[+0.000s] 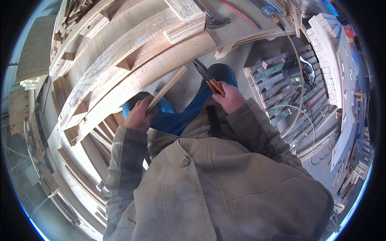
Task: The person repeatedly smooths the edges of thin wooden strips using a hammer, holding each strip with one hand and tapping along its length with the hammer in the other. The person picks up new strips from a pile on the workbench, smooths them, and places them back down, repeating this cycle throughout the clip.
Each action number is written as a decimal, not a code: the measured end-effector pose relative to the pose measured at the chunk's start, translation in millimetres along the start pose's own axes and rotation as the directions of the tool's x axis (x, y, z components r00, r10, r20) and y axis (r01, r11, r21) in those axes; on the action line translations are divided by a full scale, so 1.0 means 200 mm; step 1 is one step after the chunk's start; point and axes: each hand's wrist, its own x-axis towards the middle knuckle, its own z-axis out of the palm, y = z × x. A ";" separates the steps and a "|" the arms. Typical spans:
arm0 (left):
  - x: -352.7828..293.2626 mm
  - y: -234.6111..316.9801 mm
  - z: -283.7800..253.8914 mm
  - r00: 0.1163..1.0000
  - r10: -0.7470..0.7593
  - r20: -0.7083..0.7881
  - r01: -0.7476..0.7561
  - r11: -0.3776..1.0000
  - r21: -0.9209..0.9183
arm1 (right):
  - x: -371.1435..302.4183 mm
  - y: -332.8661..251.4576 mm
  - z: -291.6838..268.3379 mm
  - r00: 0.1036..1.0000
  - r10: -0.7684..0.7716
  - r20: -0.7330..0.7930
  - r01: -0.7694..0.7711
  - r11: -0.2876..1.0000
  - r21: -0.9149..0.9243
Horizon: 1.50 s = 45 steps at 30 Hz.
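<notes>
My left hand is closed around the lower end of a narrow wooden strip, which slants up and to the right over my knees. In my right hand is a pair of pliers with orange-brown handles and a dark head, pointing up and to the left. The pliers' head is close to the strip's upper end but apart from it. Just beyond both hands runs the near edge of a wooden workbench. The palm side of each grip is hidden.
Long timber frames lie on the bench at the left and ahead. A hammer and a thin red bar rest on it. To the right are a slatted pallet, a hose and a tall stack of pale boards.
</notes>
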 end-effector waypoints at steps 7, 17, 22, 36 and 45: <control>-0.02 0.04 0.00 0.999 0.030 -0.018 -0.031 0.999 -0.042 | -0.01 0.00 0.03 0.991 -0.130 -0.025 0.117 0.947 -0.299; -0.05 0.06 0.02 0.999 -0.038 0.006 0.038 0.989 -0.142 | -0.04 0.00 0.02 0.976 -0.216 -0.005 0.196 0.898 -0.394; -0.05 0.06 0.04 0.999 -0.034 -0.011 0.032 0.991 -0.127 | -0.07 0.01 0.01 0.976 -0.217 0.006 0.203 0.903 -0.378; -0.07 0.06 0.08 0.999 -0.033 -0.009 0.031 0.988 -0.151 | -0.10 -0.05 0.01 0.989 -0.143 0.042 0.148 0.934 -0.325; -0.09 0.07 0.09 0.999 -0.040 0.007 0.040 0.984 -0.174 | -0.10 -0.04 0.02 0.986 -0.165 0.021 0.162 0.926 -0.341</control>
